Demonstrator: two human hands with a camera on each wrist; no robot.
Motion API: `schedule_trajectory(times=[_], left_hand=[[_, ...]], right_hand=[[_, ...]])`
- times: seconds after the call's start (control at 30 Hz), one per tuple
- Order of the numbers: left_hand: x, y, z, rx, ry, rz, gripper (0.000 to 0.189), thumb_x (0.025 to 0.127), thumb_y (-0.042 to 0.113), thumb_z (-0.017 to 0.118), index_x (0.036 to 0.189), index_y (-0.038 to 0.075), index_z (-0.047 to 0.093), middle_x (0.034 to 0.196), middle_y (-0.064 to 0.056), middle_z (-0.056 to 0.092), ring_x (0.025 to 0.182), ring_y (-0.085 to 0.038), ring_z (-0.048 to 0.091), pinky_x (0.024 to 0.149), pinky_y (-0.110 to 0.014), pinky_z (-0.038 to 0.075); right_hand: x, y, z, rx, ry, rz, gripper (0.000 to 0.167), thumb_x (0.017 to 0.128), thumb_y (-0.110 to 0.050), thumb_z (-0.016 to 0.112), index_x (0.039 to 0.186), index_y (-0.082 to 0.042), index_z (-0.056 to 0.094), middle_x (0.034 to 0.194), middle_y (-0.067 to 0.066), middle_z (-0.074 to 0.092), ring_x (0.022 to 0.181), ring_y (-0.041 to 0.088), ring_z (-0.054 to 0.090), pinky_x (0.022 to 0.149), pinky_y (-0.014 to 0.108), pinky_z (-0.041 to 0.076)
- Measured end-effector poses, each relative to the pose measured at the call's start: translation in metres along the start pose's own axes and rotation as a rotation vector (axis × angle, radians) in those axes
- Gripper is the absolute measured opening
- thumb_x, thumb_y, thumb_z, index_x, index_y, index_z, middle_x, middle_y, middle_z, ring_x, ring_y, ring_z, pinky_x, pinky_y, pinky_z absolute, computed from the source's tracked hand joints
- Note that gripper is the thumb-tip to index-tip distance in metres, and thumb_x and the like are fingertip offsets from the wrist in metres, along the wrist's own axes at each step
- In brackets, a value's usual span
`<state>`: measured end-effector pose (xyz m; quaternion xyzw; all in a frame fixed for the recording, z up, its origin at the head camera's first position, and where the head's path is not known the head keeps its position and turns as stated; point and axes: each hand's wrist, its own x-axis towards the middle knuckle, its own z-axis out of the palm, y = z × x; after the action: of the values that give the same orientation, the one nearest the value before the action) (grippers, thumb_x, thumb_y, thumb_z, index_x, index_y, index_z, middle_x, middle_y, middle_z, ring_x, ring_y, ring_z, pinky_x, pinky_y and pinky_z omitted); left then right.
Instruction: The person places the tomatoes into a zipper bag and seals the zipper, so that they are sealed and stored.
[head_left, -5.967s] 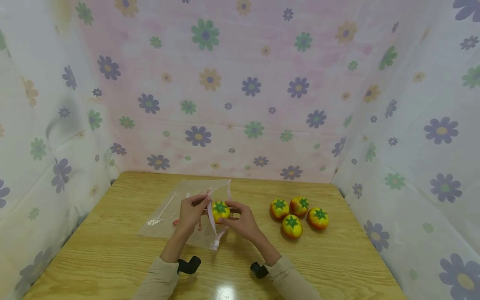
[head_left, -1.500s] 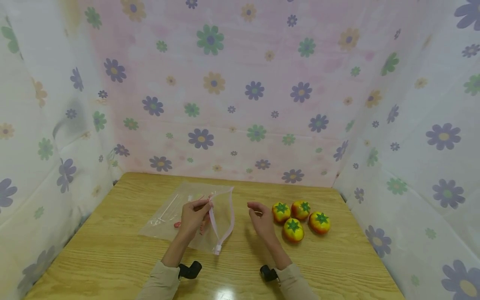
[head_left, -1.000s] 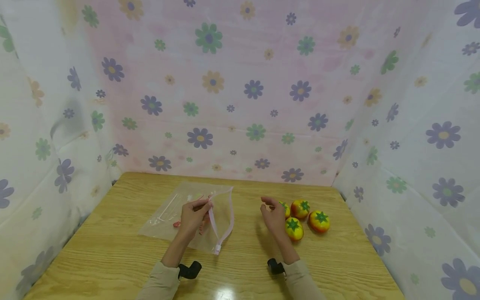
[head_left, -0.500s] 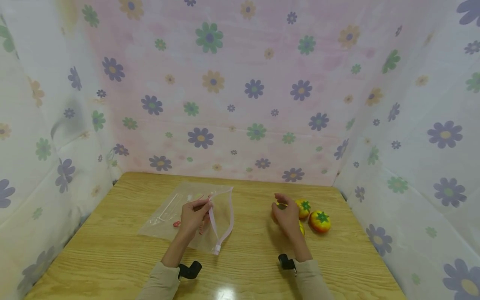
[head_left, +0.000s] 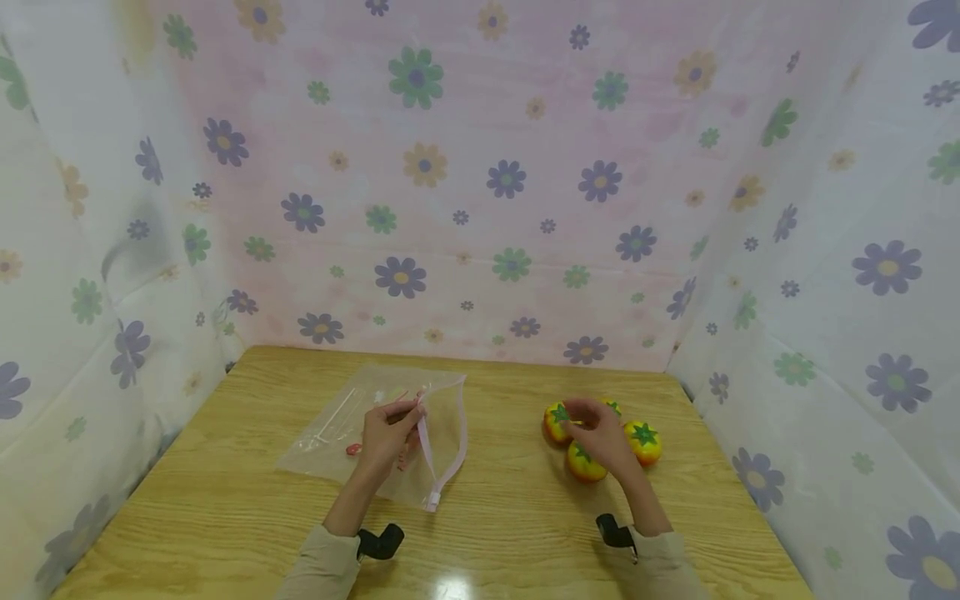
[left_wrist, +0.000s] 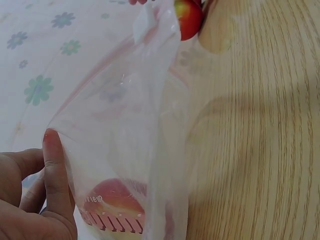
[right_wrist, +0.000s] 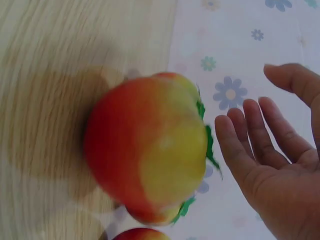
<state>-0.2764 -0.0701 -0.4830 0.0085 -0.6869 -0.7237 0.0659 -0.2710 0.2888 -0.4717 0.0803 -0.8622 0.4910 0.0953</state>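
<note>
My left hand pinches the pink-edged mouth of a clear zip bag lying on the table at left. In the left wrist view, a red-and-yellow toy tomato shows through the plastic inside it. Over a cluster of several more such tomatoes at right hovers my right hand, fingers loosely bent and nothing in them. A left tomato, a front one and a right one surround it; the back one is partly hidden. The right wrist view shows a near tomato beside the fingertips.
A white slider sits at the near end of the bag's mouth. The wooden table is bounded at the back and sides by flowered cloth. Black wrist cameras are strapped near both sleeves.
Six seconds ago my right hand held a tomato at the bag's mouth. It has since let go and moved right, over the cluster of tomatoes. My left hand keeps its pinch on the bag.
</note>
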Motion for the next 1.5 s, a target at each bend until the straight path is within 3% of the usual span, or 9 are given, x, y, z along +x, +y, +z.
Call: schedule_trajectory(times=[0.1,0.17,0.4,0.6,0.8,0.97,1.23,1.5], left_hand=[[-0.001,0.000,0.000,0.007,0.001,-0.002,0.028,0.095,0.008,0.072,0.115,-0.011,0.070,0.088,-0.010,0.074,0.068,-0.009,0.064,0.055,-0.018,0.053],[-0.001,0.000,0.000,0.007,0.003,-0.003,0.027,0.095,0.007,0.072,0.115,-0.011,0.070,0.089,-0.011,0.074,0.069,-0.009,0.065,0.056,-0.018,0.054],[0.000,0.000,0.000,-0.005,0.002,-0.004,0.025,0.095,0.005,0.072,0.115,-0.011,0.071,0.090,-0.011,0.074,0.069,-0.009,0.065,0.057,-0.019,0.055],[-0.001,0.000,0.002,0.005,0.001,0.006,0.026,0.095,0.005,0.071,0.115,-0.012,0.070,0.090,-0.011,0.074,0.068,-0.009,0.064,0.056,-0.018,0.054],[-0.002,0.002,0.002,0.003,-0.001,0.032,0.024,0.097,0.005,0.069,0.114,-0.012,0.070,0.095,-0.017,0.074,0.070,-0.008,0.065,0.059,-0.017,0.054],[-0.004,0.004,0.003,0.005,-0.005,0.049,0.026,0.097,0.004,0.068,0.116,-0.014,0.069,0.098,-0.021,0.073,0.071,-0.007,0.065,0.059,-0.016,0.055],[-0.001,0.005,0.001,0.002,-0.003,0.055,0.025,0.098,0.006,0.068,0.115,-0.012,0.070,0.092,-0.015,0.074,0.069,-0.007,0.063,0.055,-0.017,0.052],[-0.001,0.004,-0.001,0.007,-0.019,0.034,0.027,0.098,0.006,0.068,0.117,-0.013,0.068,0.092,-0.016,0.073,0.068,-0.010,0.061,0.052,-0.018,0.049]], right_hand=[[-0.005,0.006,-0.007,-0.022,-0.026,-0.026,0.041,0.091,-0.006,0.076,0.128,0.007,0.063,0.124,0.025,0.066,0.115,0.040,0.063,0.097,0.048,0.057],[-0.009,0.007,-0.012,-0.036,-0.041,-0.050,0.043,0.090,-0.008,0.078,0.128,0.007,0.064,0.124,0.026,0.066,0.114,0.042,0.063,0.097,0.053,0.055],[-0.019,0.001,-0.036,-0.092,-0.152,-0.009,0.050,0.091,-0.009,0.077,0.132,0.012,0.059,0.128,0.031,0.063,0.115,0.047,0.062,0.091,0.045,0.059],[-0.027,0.003,-0.046,-0.192,-0.254,0.092,0.062,0.085,-0.013,0.083,0.134,0.013,0.056,0.135,0.032,0.058,0.121,0.049,0.057,0.095,0.054,0.055],[-0.031,0.011,-0.043,-0.185,-0.268,0.161,0.069,0.080,-0.011,0.087,0.136,0.013,0.054,0.133,0.032,0.058,0.114,0.045,0.061,0.089,0.046,0.059],[-0.033,0.017,-0.041,-0.122,-0.286,0.149,0.067,0.081,-0.010,0.087,0.136,0.012,0.055,0.134,0.032,0.057,0.116,0.045,0.061,0.089,0.045,0.060],[-0.032,0.017,-0.039,-0.082,-0.311,0.144,0.066,0.079,-0.012,0.089,0.133,0.008,0.058,0.128,0.027,0.060,0.107,0.038,0.066,0.087,0.043,0.060],[-0.034,0.017,-0.033,-0.060,-0.306,0.164,0.071,0.077,-0.010,0.090,0.135,0.010,0.056,0.133,0.029,0.058,0.112,0.044,0.064,0.088,0.045,0.060]])
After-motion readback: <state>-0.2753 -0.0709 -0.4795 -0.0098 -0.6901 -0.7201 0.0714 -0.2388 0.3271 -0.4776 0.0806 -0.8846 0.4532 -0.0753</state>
